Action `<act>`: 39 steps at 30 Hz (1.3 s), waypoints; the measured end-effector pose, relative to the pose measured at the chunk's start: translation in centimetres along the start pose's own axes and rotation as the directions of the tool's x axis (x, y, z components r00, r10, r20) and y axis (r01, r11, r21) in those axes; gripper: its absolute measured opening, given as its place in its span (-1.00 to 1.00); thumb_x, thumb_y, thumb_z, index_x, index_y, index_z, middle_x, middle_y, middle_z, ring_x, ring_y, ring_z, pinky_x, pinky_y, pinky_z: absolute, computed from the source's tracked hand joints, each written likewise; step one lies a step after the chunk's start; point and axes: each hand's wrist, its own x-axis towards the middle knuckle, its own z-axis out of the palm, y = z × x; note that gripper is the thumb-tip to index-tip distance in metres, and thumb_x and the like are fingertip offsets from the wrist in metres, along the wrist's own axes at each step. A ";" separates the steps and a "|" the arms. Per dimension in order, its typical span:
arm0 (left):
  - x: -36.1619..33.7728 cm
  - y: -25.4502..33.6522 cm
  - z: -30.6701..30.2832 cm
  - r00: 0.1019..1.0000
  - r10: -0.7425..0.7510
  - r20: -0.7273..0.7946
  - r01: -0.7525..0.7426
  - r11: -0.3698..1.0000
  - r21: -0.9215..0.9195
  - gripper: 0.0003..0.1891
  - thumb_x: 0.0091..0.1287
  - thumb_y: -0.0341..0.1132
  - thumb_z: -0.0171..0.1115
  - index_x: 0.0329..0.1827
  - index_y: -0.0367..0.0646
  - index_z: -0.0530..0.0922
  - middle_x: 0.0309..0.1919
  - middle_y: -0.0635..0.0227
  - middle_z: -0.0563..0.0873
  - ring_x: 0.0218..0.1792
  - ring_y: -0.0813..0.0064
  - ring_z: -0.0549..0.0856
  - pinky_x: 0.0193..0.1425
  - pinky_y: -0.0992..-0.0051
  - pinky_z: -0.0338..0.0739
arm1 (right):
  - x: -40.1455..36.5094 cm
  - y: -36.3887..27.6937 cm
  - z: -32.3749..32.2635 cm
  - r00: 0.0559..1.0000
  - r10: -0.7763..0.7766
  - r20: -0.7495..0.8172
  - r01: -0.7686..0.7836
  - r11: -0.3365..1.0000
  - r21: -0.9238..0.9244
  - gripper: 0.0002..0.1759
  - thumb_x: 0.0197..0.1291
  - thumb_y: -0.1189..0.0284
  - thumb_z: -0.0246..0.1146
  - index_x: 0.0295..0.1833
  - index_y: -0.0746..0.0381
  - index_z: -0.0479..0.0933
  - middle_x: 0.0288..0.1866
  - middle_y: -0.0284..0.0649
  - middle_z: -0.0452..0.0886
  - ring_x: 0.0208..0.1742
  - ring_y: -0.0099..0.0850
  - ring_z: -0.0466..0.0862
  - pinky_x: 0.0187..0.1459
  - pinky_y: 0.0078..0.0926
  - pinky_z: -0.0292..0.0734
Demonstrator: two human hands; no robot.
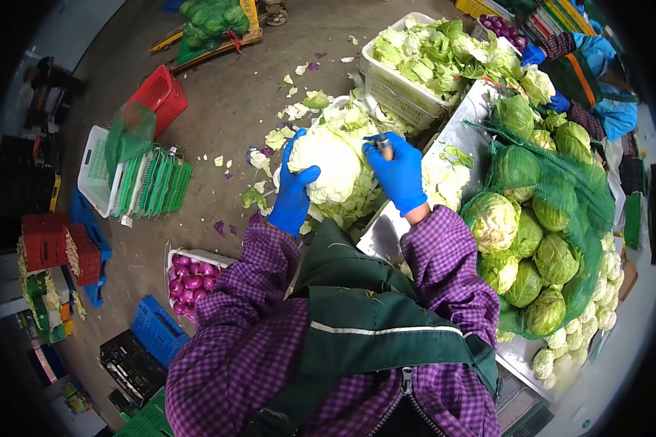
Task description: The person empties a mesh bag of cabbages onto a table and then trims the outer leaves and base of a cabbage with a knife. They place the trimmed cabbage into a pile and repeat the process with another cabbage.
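Both hands wear blue gloves. My left hand [294, 188] holds a pale, trimmed cabbage [326, 164] from its left side, thumb across the front. Close to the cabbage's right side, my right hand [396, 166] is closed around a small tool with a brownish handle [385, 148]; its blade cannot be made out. Below the cabbage lie loose leaves [351, 207] in a light container, mostly hidden. To the right, whole green cabbages [536, 237] rest in a green net [594, 197] on a metal table [465, 136].
A white crate of leaves [408, 95] stands ahead. A co-worker [598, 87] in blue gloves handles cabbage at the upper right. Left are a red crate [160, 98], green crates [157, 182], a box of purple onions [192, 280] and a blue crate [157, 331]. Leaf scraps litter the floor.
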 end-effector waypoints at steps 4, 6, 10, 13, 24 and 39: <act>-0.4 0.6 -1.7 0.995 -0.002 0.095 0.002 1.000 0.006 -0.12 -0.01 -0.26 0.30 0.45 -0.12 0.13 0.31 0.23 0.36 0.32 0.31 0.38 0.38 0.30 0.31 | 1.4 3.0 -1.0 0.949 0.280 -0.144 -0.264 0.957 0.124 -0.77 0.09 0.33 0.31 -0.31 0.31 0.59 -0.60 -0.22 0.55 -0.55 -0.56 0.51 -0.49 -0.47 0.44; -0.1 1.0 -2.2 0.991 -0.009 0.136 0.008 1.000 0.009 -0.12 0.02 -0.17 0.30 0.46 -0.11 0.11 0.33 0.21 0.33 0.33 0.27 0.37 0.38 0.24 0.32 | 1.6 2.8 -2.1 0.896 0.441 -0.057 -0.430 0.892 0.142 -0.71 0.11 0.28 0.33 -0.22 0.30 0.60 -0.52 -0.28 0.58 -0.55 -0.60 0.50 -0.55 -0.54 0.42; 0.9 1.1 -2.5 0.985 0.023 0.168 -0.024 1.000 0.003 -0.10 0.02 -0.16 0.30 0.46 -0.13 0.10 0.34 0.17 0.32 0.33 0.23 0.37 0.38 0.22 0.32 | 1.8 -1.5 -1.6 0.858 0.470 0.208 -0.514 0.778 0.361 -0.54 0.08 0.21 0.40 -0.01 0.29 0.57 -0.42 -0.33 0.57 -0.58 -0.62 0.47 -0.60 -0.62 0.39; 1.5 0.5 -2.0 0.991 0.000 0.135 0.009 0.998 -0.066 -0.12 0.01 -0.22 0.28 0.46 -0.13 0.12 0.33 0.19 0.33 0.34 0.27 0.36 0.39 0.25 0.30 | 2.0 -3.6 -0.1 0.867 0.413 0.278 -0.484 0.830 0.279 -0.61 0.11 0.26 0.37 -0.09 0.34 0.55 -0.51 -0.35 0.51 -0.59 -0.62 0.47 -0.62 -0.65 0.38; 3.2 -0.8 0.0 0.979 -0.189 -0.074 0.129 0.862 -0.491 -0.34 0.32 0.00 0.08 0.39 -0.18 0.23 0.31 0.15 0.40 0.32 0.17 0.40 0.40 0.14 0.28 | 0.5 -0.2 -0.1 0.865 0.490 0.104 -0.500 0.832 0.238 -0.41 0.06 0.18 0.41 0.11 0.32 0.47 -0.36 -0.25 0.62 -0.52 -0.49 0.58 -0.51 -0.54 0.49; 2.9 -0.6 3.5 0.917 0.270 -0.295 -0.292 0.956 -0.034 -0.32 0.20 -0.44 0.21 0.40 -0.12 0.17 0.27 0.22 0.37 0.29 0.32 0.37 0.37 0.32 0.28 | 0.1 -2.3 1.1 0.833 0.463 0.302 -0.541 0.797 0.268 -0.42 0.06 0.33 0.36 0.18 0.34 0.43 -0.41 -0.23 0.55 -0.59 -0.59 0.49 -0.54 -0.54 0.46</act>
